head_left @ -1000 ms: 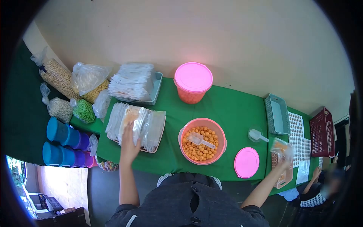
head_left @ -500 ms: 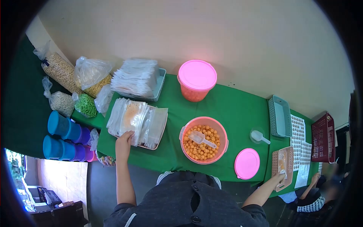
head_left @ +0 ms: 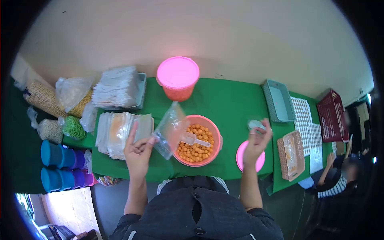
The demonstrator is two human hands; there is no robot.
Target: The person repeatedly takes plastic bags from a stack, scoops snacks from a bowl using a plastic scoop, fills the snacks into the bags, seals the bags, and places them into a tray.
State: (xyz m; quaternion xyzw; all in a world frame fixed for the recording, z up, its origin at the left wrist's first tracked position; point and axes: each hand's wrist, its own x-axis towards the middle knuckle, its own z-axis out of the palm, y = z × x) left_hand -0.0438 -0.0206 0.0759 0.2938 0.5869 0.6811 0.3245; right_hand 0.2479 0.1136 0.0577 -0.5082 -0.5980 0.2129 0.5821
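My left hand (head_left: 138,152) pinches the edge of a clear plastic bag (head_left: 168,134), its index finger stretched out. The bag hangs over the left rim of a pink tub (head_left: 218,138) of round orange-brown snacks (head_left: 194,151). A clear scoop (head_left: 194,139) lies on the snacks, partly seen through the bag. My right hand (head_left: 257,144) is raised, fingers loosely bent and apart, with no object visible in it. Behind its fingertips is a small clear dish (head_left: 253,124) with a whitish scoop, partly hidden. A round pink lid (head_left: 241,157) lies below that hand.
Flat bags fill a tray (head_left: 116,134) at left; stacked white packets (head_left: 116,88) stand behind. A lidded pink container (head_left: 178,78) is by the wall. At right are a peach basket (head_left: 286,168) with a filled bag, a teal basket (head_left: 278,100), sticker sheets (head_left: 302,120) and another person (head_left: 332,176).
My left hand has lifted a clear bag from the tray and carried it right to the tub. My right hand has let go of the filled bag in the peach basket and moved left.
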